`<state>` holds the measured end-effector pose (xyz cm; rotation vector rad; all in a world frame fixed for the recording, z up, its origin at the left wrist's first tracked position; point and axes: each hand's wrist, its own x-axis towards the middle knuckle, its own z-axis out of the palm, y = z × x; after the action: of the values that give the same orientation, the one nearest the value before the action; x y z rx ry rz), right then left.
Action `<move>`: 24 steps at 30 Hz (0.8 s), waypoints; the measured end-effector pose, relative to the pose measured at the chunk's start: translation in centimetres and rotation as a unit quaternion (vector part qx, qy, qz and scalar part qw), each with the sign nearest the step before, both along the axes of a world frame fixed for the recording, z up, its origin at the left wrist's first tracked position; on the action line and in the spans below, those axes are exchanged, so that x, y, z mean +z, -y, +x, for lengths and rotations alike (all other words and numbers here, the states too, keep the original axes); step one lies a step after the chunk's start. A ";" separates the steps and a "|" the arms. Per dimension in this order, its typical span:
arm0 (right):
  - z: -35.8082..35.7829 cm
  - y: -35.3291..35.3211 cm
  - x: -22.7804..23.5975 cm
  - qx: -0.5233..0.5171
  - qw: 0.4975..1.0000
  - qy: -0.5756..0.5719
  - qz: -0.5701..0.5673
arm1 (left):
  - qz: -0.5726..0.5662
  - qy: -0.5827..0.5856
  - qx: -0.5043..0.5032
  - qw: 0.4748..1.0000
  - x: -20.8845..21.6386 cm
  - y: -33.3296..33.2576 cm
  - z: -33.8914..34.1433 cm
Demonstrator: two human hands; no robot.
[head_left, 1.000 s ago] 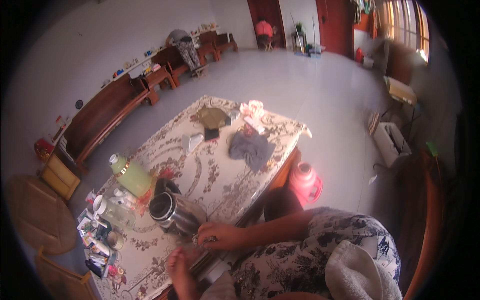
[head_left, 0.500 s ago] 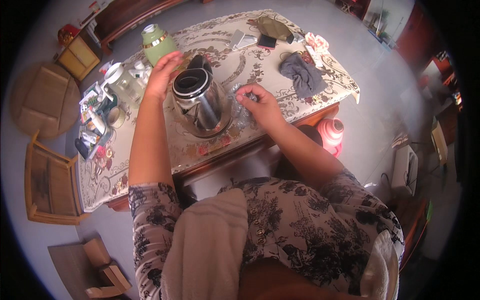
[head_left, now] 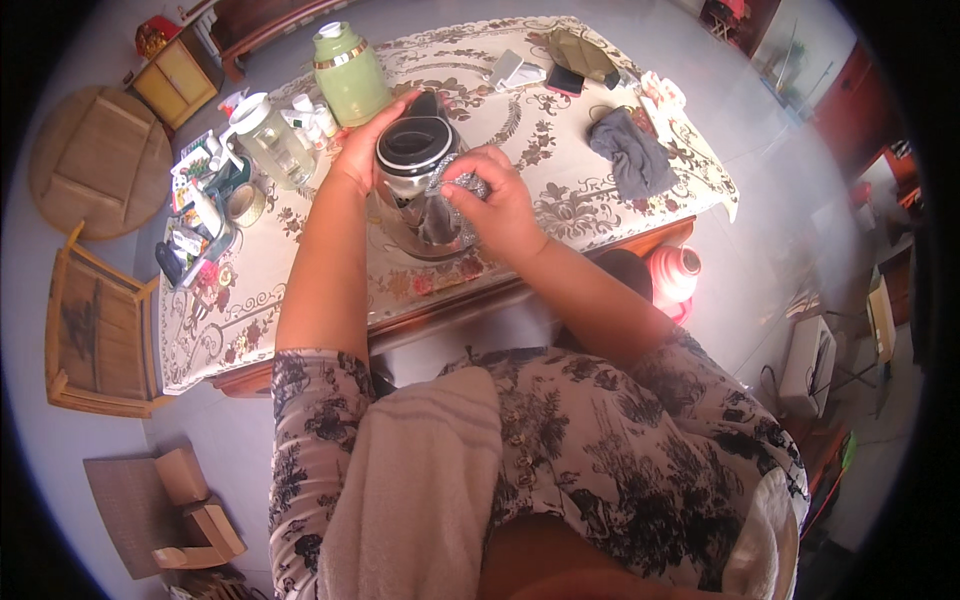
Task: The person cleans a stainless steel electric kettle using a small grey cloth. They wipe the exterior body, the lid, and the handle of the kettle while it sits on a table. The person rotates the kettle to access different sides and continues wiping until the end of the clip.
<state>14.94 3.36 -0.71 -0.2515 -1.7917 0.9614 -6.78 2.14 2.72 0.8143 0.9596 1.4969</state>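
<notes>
A shiny steel electric kettle (head_left: 408,187) with a black lid stands upright near the table's front edge, its black handle on the far side. My left hand (head_left: 368,150) lies against the kettle's left side, fingers reaching round toward the handle and partly hidden behind it. My right hand (head_left: 500,205) pinches a silvery steel wool scrubber (head_left: 468,184) and presses it to the kettle's upper right side, just below the lid rim. Behind my left hand stands a pale green thermos flask (head_left: 350,82).
A clear plastic jug (head_left: 272,148) and a bin of bottles and packets (head_left: 203,215) sit on the left of the flower-patterned tablecloth (head_left: 560,205). A grey cloth (head_left: 632,155) lies to the right. A pink flask (head_left: 674,272) stands beyond the table's right front edge.
My left hand has come from beside the kettle onto it near the handle. My right hand has brought the scrubber up and left against the kettle's side.
</notes>
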 end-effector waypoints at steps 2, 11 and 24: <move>-0.3 -1.0 -0.2 0.024 0.997 -0.016 -0.070 | 0.020 -0.006 0.047 0.999 0.3 0.7 1.0; 2.0 -4.1 -0.1 0.210 0.890 0.040 -0.404 | 0.140 0.133 0.268 0.944 -2.8 0.6 4.6; 4.0 -6.2 -4.4 0.231 0.962 0.114 -0.095 | 0.116 -0.583 0.397 0.699 2.0 2.1 2.2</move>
<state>18.91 9.52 -5.14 -0.0615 -2.0155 1.4898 -4.57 0.01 4.75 1.7782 2.3273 1.7675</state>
